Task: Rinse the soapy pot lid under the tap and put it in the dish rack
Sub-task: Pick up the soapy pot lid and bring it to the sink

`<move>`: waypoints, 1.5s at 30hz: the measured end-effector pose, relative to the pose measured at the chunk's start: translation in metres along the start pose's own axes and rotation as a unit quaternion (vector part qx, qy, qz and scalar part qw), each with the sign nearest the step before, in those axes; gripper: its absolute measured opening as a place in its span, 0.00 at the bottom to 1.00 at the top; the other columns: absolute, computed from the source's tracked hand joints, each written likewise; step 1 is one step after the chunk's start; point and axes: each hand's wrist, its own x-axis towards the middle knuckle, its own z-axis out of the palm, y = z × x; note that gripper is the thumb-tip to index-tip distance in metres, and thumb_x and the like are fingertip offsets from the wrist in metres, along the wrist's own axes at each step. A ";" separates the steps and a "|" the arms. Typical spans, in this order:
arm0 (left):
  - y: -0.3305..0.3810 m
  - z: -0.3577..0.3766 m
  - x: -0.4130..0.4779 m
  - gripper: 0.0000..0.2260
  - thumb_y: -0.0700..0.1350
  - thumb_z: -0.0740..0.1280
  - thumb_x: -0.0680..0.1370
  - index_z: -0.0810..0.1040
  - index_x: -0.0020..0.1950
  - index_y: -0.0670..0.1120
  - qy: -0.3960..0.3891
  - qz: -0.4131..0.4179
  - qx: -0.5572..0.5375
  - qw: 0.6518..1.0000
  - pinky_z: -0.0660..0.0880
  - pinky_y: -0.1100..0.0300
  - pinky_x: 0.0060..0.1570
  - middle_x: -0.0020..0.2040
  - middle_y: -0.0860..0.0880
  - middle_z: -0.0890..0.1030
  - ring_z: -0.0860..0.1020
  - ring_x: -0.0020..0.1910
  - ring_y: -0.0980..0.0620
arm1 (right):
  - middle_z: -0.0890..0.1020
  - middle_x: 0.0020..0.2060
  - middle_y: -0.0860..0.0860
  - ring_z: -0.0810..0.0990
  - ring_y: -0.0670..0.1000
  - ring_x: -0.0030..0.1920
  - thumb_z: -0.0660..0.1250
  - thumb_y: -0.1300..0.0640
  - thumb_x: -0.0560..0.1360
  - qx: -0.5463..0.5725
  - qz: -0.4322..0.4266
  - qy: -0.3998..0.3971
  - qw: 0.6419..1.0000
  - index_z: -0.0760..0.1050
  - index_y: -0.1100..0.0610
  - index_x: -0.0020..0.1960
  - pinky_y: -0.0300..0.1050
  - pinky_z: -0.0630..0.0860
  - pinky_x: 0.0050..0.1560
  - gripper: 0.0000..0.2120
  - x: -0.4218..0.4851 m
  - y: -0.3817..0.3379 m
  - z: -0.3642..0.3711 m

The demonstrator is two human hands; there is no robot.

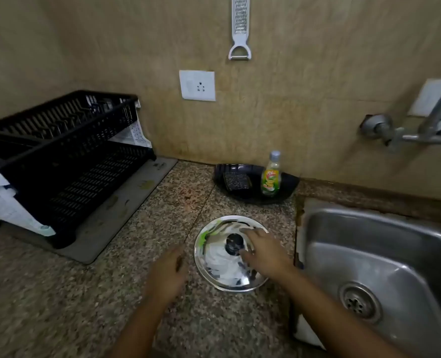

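Note:
A round steel pot lid with white foam and a dark knob lies flat on the speckled granite counter, just left of the sink. My right hand rests over its right half, fingers spread around the knob without closing on it. My left hand hovers open over the counter just left of the lid, blurred. The black two-tier dish rack stands at the left on a grey mat. The steel sink fills the right side. The wall tap is at the upper right, with no water seen.
A black tray by the wall holds a scrub pad and a dish soap bottle. A white grater hangs on the wall above a socket. White cloth hangs from the rack.

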 end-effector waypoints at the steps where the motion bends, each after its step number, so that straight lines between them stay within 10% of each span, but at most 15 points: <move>1: -0.005 0.000 0.004 0.23 0.48 0.61 0.79 0.66 0.74 0.49 -0.001 0.020 0.029 0.999 0.64 0.55 0.70 0.75 0.49 0.66 0.66 0.72 0.50 | 0.68 0.69 0.53 0.68 0.57 0.68 0.61 0.45 0.77 0.001 0.002 -0.002 1.000 0.59 0.48 0.74 0.52 0.71 0.64 0.28 0.005 -0.007 0.004; 11: -0.020 -0.006 0.024 0.17 0.51 0.62 0.77 0.77 0.65 0.54 0.025 0.042 0.125 0.991 0.69 0.53 0.63 0.68 0.55 0.74 0.73 0.65 0.50 | 0.71 0.63 0.56 0.76 0.59 0.56 0.63 0.57 0.77 -0.021 0.012 0.004 1.000 0.69 0.53 0.68 0.51 0.75 0.54 0.19 0.033 -0.032 0.024; 16: -0.001 -0.012 0.026 0.15 0.50 0.61 0.80 0.78 0.63 0.46 0.091 -0.005 -0.084 0.992 0.72 0.58 0.55 0.61 0.47 0.79 0.77 0.58 0.48 | 0.71 0.60 0.56 0.74 0.57 0.55 0.66 0.59 0.75 0.012 -0.029 0.092 0.995 0.70 0.53 0.64 0.51 0.76 0.51 0.18 0.026 -0.042 0.019; 23: 0.089 0.001 0.040 0.29 0.65 0.56 0.76 0.74 0.66 0.45 -0.164 -0.189 -0.520 0.817 0.72 0.50 0.63 0.64 0.46 0.77 0.77 0.60 0.47 | 0.71 0.61 0.53 0.72 0.54 0.61 0.67 0.57 0.75 0.116 0.038 0.173 0.977 0.71 0.50 0.64 0.48 0.72 0.58 0.18 -0.003 -0.019 -0.021; 27: 0.148 0.028 0.036 0.17 0.51 0.54 0.82 0.77 0.60 0.42 -0.218 -0.176 -0.538 0.795 0.75 0.56 0.43 0.56 0.44 0.80 0.79 0.47 0.49 | 0.72 0.63 0.52 0.72 0.53 0.63 0.68 0.55 0.74 0.149 0.119 0.185 0.964 0.71 0.50 0.65 0.47 0.70 0.58 0.20 -0.024 0.023 -0.042; 35: 0.269 0.113 0.022 0.13 0.50 0.60 0.80 0.79 0.50 0.42 -0.191 -0.201 -0.582 0.764 0.75 0.53 0.39 0.48 0.41 0.81 0.80 0.43 0.44 | 0.76 0.62 0.50 0.74 0.50 0.60 0.71 0.53 0.71 0.183 0.155 0.165 0.957 0.73 0.49 0.64 0.44 0.71 0.62 0.22 -0.073 0.141 -0.104; 40: 0.311 0.175 0.020 0.21 0.56 0.62 0.78 0.79 0.59 0.41 -0.146 -0.207 -0.585 0.771 0.74 0.40 0.59 0.58 0.37 0.81 0.80 0.55 0.38 | 0.81 0.48 0.48 0.80 0.48 0.46 0.68 0.57 0.75 0.327 0.203 0.252 0.888 0.77 0.52 0.58 0.48 0.78 0.51 0.12 -0.106 0.218 -0.155; 45: 0.368 0.163 0.000 0.20 0.52 0.60 0.80 0.77 0.60 0.37 -0.097 -0.185 -0.608 0.766 0.76 0.51 0.50 0.54 0.40 0.81 0.80 0.45 0.44 | 0.81 0.48 0.51 0.80 0.50 0.48 0.64 0.59 0.78 0.402 0.239 0.359 0.807 0.75 0.57 0.61 0.43 0.77 0.48 0.12 -0.103 0.276 -0.213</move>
